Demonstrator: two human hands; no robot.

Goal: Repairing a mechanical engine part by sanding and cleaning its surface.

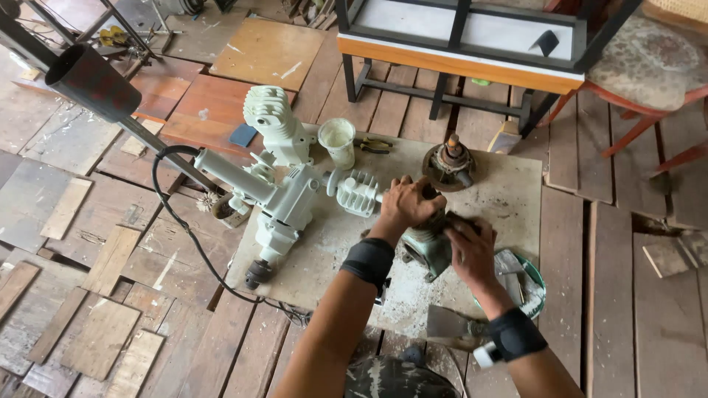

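**A:** What are the hands on?

**B:** A grey-green cast metal housing (pixel 426 247), near the middle of the work board (pixel 509 184), slightly toward its near right. The left hand (pixel 408 205) is clamped over its top. The right hand (pixel 472 247) presses against its right side, fingers curled on it.

**A:** Which way does it point?

**B:** Its long axis seems to run from near left to far right, with a rounded flanged end facing near left. The hands cover most of it, so I cannot tell more.

**A:** Just one housing?

**B:** One in the hands. Both wrists wear a black band, two in all.

**A:** And around it?

**B:** Just left lies one white power drill (pixel 284 210), its chuck toward the near edge and its side handle running far left. One black cord (pixel 184 228) loops off it over the floor. Between the drill and the left hand sits one white finned part (pixel 358 193). Farther away stands a second white finned casting (pixel 276 125), then one white cup (pixel 338 141), with one pair of pliers (pixel 376 145) beside it. At the far right of the board is one rusty round part (pixel 448 166). Near right, a green-rimmed dish (pixel 532 284) pokes out past the board's edge, and a flat scraper (pixel 451 324) lies at the near edge.

**A:** Beyond the board?

**B:** Plank floor, one black-framed table (pixel 457 70) far off, and a chair (pixel 649 63) at the far right.
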